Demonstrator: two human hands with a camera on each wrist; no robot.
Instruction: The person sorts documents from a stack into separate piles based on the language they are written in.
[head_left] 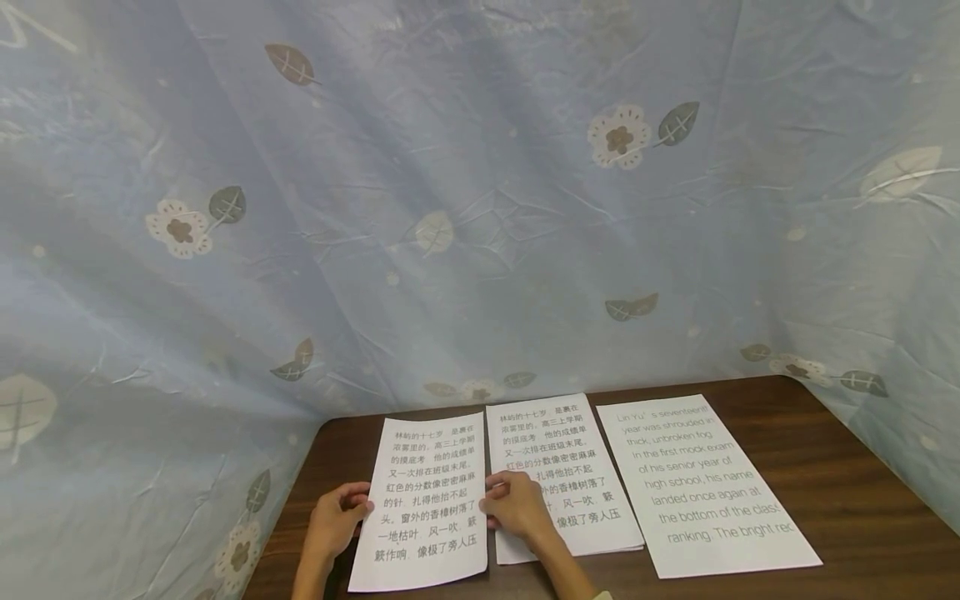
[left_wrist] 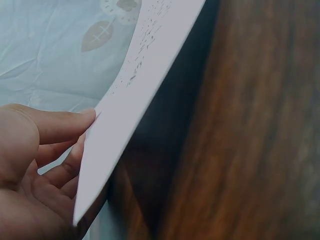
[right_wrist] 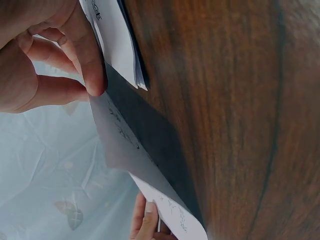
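Observation:
A white sheet of paper printed with Chinese text is held between both hands at the left of the table. My left hand pinches its left edge, thumb on the printed face and fingers behind, as the left wrist view shows. At the right edge my right hand pinches it between thumb and fingers. In both wrist views the sheet bends and stands off the wood, with a dark shadow beneath. Beside it lies a stack of Chinese-printed paper, partly covered by my right hand and forearm.
Farther right lies a sheet with English text. All the papers are over a dark brown wooden table. A pale blue curtain with leaf and flower prints hangs behind the table and along its sides.

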